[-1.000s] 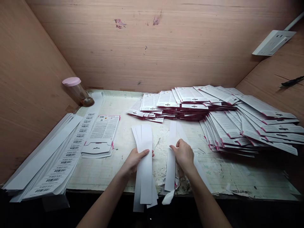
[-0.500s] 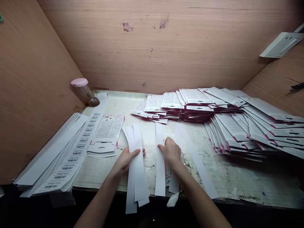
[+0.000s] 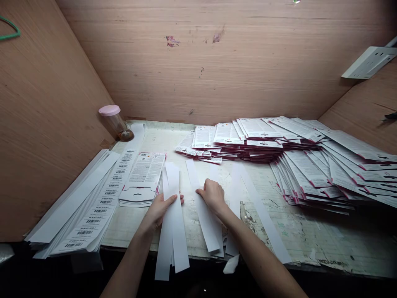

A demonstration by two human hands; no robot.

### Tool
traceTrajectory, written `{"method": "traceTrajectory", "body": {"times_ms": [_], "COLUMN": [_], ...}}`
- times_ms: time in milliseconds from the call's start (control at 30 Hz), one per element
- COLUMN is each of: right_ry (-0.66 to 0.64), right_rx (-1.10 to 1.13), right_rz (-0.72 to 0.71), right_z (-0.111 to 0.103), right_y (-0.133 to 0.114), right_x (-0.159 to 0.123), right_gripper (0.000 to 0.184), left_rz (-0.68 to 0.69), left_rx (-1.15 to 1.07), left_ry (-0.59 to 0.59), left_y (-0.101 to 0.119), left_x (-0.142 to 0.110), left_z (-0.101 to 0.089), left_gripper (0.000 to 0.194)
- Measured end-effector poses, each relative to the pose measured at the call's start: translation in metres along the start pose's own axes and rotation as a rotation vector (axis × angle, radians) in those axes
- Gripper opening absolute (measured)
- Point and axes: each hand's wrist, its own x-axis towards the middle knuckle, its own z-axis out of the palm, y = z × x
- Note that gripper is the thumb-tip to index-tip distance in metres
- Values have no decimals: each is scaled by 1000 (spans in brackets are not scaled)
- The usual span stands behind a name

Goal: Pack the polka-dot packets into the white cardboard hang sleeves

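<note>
My left hand (image 3: 164, 207) is closed round a small fan of white paper strips (image 3: 180, 244), the thumb across their front. Their lower ends hang past the table's front edge. To its right, my right hand (image 3: 212, 194) has curled fingers, with the thumb at the left edge of a slanted white strip (image 3: 205, 219). That strip overlaps another white strip (image 3: 214, 171) lying under it. Partly behind my right forearm lies a further strip (image 3: 234, 186), and a slanted one (image 3: 265, 215) rests to the right.
Barcode-printed strips (image 3: 105, 203) and plain ones are piled at the left. Beside them stands a short stack of printed cards (image 3: 145, 169). Many more cards (image 3: 260, 128) are heaped at the back right. A pink-lidded jar (image 3: 115, 122) leans in the left corner.
My right hand has moved left, and a slanted strip now lies over the upright one on the table. The bunch in my left hand has shifted slightly left and looks thinner.
</note>
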Motion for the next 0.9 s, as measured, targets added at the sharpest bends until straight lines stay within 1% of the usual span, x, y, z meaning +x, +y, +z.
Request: {"method": "traceTrajectory", "body": {"times_ms": [67, 133, 200, 267, 333, 400, 467, 533, 600, 667, 767, 833, 900], "right_ry": [39, 38, -7, -28, 2, 56, 99, 103, 43, -49, -130, -127, -85], "right_rx": [-48, -89, -144, -201, -222, -193, -93, 77, 225, 295, 313, 278, 201], "right_rz": [-37, -121, -244, -313, -290, -246, -219, -166, -112, -77, -50, -38, -25], "right_z": [1, 10, 25, 38, 45, 43, 34, 23, 16, 13, 13, 11, 8], "right_y": [-3, 1, 14, 33, 49, 57, 52, 38, 24, 15, 11, 12, 11], "right_x": [-9, -22, -33, -42, -47, -50, -51, -47, -38, -25, -9, -3, -3], "right_gripper": [26, 42, 58, 64, 65, 65, 63, 57, 46, 34, 24, 22, 19], "left_rz": [12, 22, 38, 44, 40, 43, 60, 78, 90, 92, 93, 111, 148], "left_rx": [10, 19, 22, 21, 16, 11, 7, 7, 14, 27, 62, 99, 148], "left_ry": [16, 22, 21, 4, -18, -34, -42, -50, -56, -63, -71, -47, 10], "left_y": [-3, -6, -7, -6, -4, -4, -7, -10, -11, -10, -6, -3, -1], "left_x": [3, 7, 10, 12, 13, 14, 15, 17, 18, 18, 16, 16, 17], "left_z": [-2, 1, 6, 12, 19, 27, 37, 49, 57, 58, 46, 32, 18], "left_gripper": [22, 22, 22, 24, 26, 30, 36, 43, 47, 46, 39, 36, 38]}}
